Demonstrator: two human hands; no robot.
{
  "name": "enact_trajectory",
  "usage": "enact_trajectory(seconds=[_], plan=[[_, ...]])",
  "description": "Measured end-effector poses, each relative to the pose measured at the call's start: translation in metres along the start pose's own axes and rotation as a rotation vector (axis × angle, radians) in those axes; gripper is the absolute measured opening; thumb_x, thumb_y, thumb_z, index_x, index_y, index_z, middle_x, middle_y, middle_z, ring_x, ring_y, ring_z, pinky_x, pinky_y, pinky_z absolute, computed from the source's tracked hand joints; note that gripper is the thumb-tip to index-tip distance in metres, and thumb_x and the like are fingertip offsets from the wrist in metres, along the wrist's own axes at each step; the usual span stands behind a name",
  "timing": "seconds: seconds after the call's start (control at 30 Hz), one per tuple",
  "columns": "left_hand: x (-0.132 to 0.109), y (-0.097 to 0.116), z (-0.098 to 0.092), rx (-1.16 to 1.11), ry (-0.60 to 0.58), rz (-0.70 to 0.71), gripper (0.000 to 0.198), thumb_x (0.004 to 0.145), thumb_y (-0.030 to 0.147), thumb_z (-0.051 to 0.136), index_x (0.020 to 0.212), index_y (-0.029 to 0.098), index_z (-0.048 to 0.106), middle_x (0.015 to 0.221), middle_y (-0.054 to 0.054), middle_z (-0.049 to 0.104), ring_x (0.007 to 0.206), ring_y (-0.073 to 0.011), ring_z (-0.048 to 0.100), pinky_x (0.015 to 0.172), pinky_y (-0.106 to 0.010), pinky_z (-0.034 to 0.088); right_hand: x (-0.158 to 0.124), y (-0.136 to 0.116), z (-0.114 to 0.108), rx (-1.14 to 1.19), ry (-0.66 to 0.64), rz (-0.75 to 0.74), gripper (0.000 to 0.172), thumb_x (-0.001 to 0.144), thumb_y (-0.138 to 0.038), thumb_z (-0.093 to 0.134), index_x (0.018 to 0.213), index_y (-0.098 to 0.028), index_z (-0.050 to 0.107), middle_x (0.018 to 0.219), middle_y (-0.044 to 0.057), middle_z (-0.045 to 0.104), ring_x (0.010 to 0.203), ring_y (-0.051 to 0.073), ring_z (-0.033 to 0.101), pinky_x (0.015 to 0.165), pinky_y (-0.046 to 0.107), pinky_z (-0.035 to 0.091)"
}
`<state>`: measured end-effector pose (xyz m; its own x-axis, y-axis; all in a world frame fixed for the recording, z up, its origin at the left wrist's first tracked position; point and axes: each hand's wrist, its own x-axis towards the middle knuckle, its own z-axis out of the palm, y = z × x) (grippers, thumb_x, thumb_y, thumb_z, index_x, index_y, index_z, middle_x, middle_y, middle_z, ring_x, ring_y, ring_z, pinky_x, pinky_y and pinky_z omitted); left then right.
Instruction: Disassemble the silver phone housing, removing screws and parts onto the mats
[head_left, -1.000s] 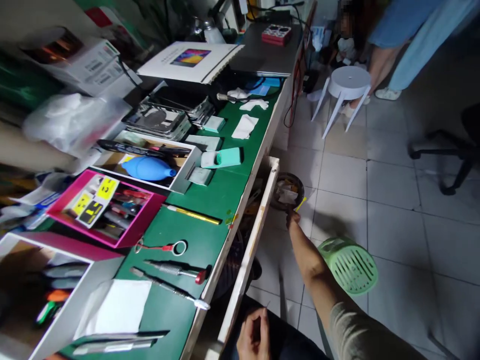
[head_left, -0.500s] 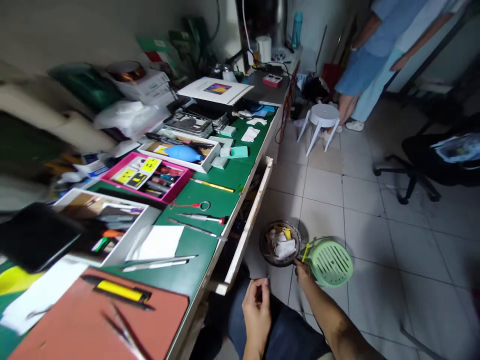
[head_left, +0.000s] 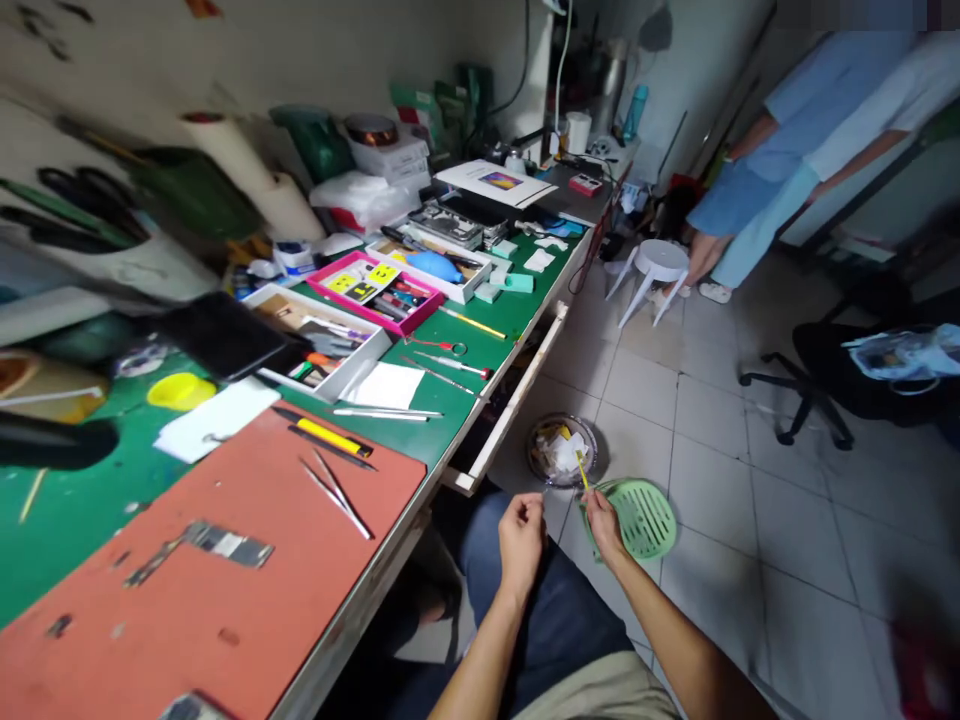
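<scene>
My left hand (head_left: 523,535) is over my lap, its thumb and fingertips pinched round a thin, tiny thing that I cannot make out. To its right, my right hand (head_left: 604,522) grips a slim yellow stick-like tool (head_left: 583,468) whose far end points up across the waste bin (head_left: 531,462). Crumpled white paper (head_left: 562,452) and yellow scraps fill the bin, which stands on the floor. Behind my right hand is a light green slotted plastic stool top (head_left: 646,520). Neither hand touches the workbench.
An open drawer (head_left: 517,400) juts out from the green bench (head_left: 420,440) at my left. An orange mat (head_left: 300,590) bears tweezers (head_left: 337,495), a yellow cutter (head_left: 326,436) and a phone circuit board (head_left: 229,543). Farther off are a white stool (head_left: 660,258), an office chair (head_left: 817,380) and two standing people (head_left: 795,160).
My view has shifted, bringing more of the orange mat into sight. My right hand has come up beside the bin, and the yellow tool now points over it. My left hand stays pinched.
</scene>
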<state>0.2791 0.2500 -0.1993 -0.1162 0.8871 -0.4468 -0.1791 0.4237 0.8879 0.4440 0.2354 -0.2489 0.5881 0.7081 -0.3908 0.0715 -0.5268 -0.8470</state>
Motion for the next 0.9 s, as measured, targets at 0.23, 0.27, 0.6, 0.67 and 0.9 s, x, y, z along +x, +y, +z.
enact_trajectory(seconds=[0.23,0.27,0.6,0.67,0.9], plan=[[0.020,0.018,0.029,-0.157,0.056,0.024,0.038,0.078,0.052,0.078,0.088,0.016,0.071,0.058,0.007,0.054,0.045,-0.0094,0.048,0.044,-0.022,0.039,-0.033,-0.015,-0.043,-0.143,-0.189,-0.433,0.048,0.101,-0.064,0.061,0.120,-0.023,0.079,0.098,0.007,0.081,0.090,0.024,0.076,0.084,0.033,0.060],[0.021,0.023,0.033,-0.166,0.054,0.032,0.037,0.078,0.050,0.078,0.087,0.015,0.072,0.057,0.006,0.053,0.045,-0.0094,0.047,0.044,-0.021,0.038,-0.034,-0.020,-0.044,-0.152,-0.178,-0.475,0.048,0.102,-0.062,0.060,0.122,-0.023,0.078,0.104,0.009,0.082,0.095,0.025,0.077,0.087,0.034,0.060],[0.025,0.048,0.055,-0.201,0.034,0.077,0.032,0.077,0.047,0.080,0.084,0.016,0.073,0.054,0.006,0.052,0.044,-0.0087,0.043,0.045,-0.020,0.033,-0.031,-0.054,-0.051,-0.269,-0.082,-0.726,0.038,0.113,-0.043,0.050,0.131,-0.023,0.075,0.114,0.011,0.080,0.105,0.023,0.076,0.092,0.034,0.060],[0.024,0.050,0.059,-0.206,0.018,0.077,0.031,0.077,0.046,0.080,0.083,0.016,0.072,0.055,0.006,0.053,0.045,-0.0088,0.044,0.045,-0.021,0.033,-0.029,-0.055,-0.054,-0.306,-0.054,-0.754,0.037,0.112,-0.042,0.050,0.130,-0.023,0.076,0.109,0.011,0.079,0.102,0.024,0.076,0.090,0.034,0.060],[0.026,0.056,0.068,-0.226,-0.018,0.076,0.029,0.077,0.044,0.081,0.081,0.016,0.072,0.055,0.006,0.053,0.046,-0.0085,0.042,0.046,-0.021,0.032,-0.019,-0.055,-0.055,-0.384,0.016,-0.814,0.037,0.112,-0.040,0.049,0.127,-0.022,0.077,0.103,0.011,0.079,0.092,0.023,0.077,0.082,0.033,0.060]])
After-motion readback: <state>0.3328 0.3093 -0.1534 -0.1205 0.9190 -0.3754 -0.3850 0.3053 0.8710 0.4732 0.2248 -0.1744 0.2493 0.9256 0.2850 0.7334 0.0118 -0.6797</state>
